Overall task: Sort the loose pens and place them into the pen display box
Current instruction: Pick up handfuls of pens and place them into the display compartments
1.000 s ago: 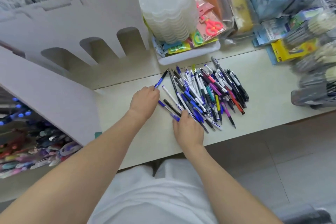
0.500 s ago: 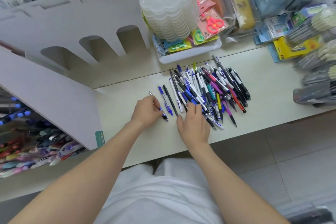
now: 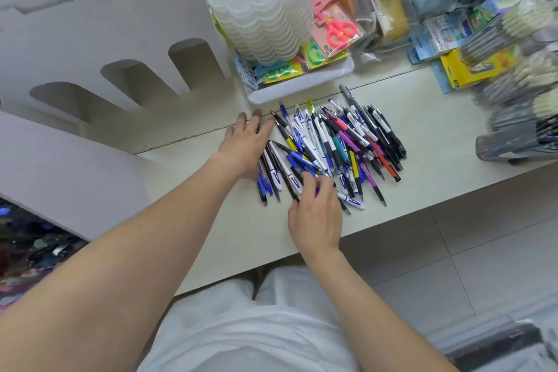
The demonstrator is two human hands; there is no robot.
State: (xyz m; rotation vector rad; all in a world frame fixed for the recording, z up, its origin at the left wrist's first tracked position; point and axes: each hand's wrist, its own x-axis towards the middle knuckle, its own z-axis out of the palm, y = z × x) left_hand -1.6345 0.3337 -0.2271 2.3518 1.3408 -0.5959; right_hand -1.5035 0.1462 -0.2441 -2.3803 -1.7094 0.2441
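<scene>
Pens (image 3: 338, 142) sit in a loose pile on the counter (image 3: 437, 136), just right of the white pen display box (image 3: 105, 39). Left hand (image 3: 246, 145) is flat, fingers straight, against the pile's left edge. Right hand (image 3: 315, 217) is at the near edge, fingers curled down onto blue pens; can't tell if it grips any.

All we see worn is white fabric (image 3: 256, 335) over the lap (soft, creased, a fold running down the middle). Both the left hand (image 3: 246, 145) and right hand (image 3: 317, 217) are bare, forearms too.
</scene>
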